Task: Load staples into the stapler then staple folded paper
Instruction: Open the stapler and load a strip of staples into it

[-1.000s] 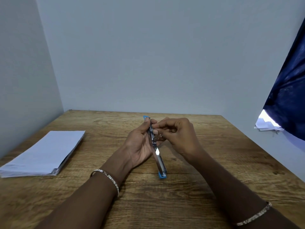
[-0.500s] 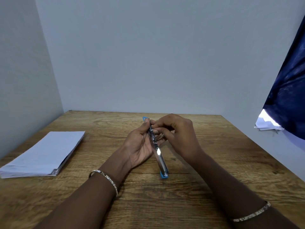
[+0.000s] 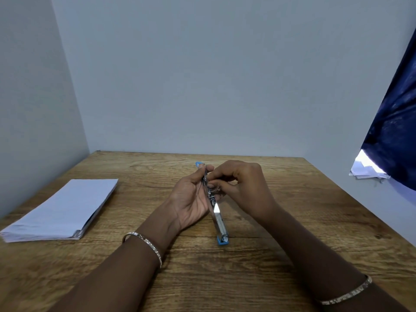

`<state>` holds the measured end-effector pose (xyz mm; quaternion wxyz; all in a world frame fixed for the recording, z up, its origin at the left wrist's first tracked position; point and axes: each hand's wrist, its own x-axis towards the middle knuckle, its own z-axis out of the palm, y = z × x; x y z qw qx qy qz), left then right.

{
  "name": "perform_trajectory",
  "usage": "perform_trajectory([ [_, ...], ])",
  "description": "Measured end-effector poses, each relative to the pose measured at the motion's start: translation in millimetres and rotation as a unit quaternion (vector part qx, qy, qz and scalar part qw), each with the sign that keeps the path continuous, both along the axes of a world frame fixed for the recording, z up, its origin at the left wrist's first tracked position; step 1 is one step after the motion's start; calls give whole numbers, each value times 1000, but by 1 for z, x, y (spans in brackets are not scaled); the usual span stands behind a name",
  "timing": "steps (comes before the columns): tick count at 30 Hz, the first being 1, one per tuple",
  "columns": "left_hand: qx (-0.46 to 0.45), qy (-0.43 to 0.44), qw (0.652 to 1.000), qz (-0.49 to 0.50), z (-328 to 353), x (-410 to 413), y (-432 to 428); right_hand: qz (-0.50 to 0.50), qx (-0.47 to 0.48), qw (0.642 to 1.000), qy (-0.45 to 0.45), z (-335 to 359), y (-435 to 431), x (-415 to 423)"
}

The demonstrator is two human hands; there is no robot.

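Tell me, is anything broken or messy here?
Nothing looks broken. The stapler is swung open into one long strip, held by the left hand while the right hand pinches at its middle. The paper stack lies neat on the table. Only some loose papers under the blue curtain look jumbled.

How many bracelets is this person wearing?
2. One bracelet sits on the left wrist; the other bracelet is on the right forearm near the bottom edge. None seems hidden.

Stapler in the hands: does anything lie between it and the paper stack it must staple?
Nothing visible does. The unfolded blue-and-chrome stapler sits in the left hand; only bare wooden table separates that hand from the white folded paper stack to its left.
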<state>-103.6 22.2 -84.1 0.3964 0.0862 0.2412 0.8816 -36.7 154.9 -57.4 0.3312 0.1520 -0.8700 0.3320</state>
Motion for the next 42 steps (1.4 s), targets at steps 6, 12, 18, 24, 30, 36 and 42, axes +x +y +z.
perform_trajectory([
  [6,-2,-12,1000,17,0,-1,0,-3,-11,1000,-24,5,-1,3],
  [12,0,-20,1000,17,1,0,0,-12,-6,999,-53,6,0,3],
  [18,3,-9,1000,4,8,6,-2,-5,-86,995,-58,4,0,1],
  [24,-3,10,1000,-6,8,7,-2,17,-102,993,-61,-1,1,-2],
  [30,-19,47,999,-18,14,12,-6,34,-115,991,-53,1,3,-2],
  [36,-23,76,997,-21,15,11,-4,55,-195,977,-73,-1,6,-5],
  [42,-29,65,997,-13,14,12,-7,25,-136,989,-49,-1,5,-6],
])
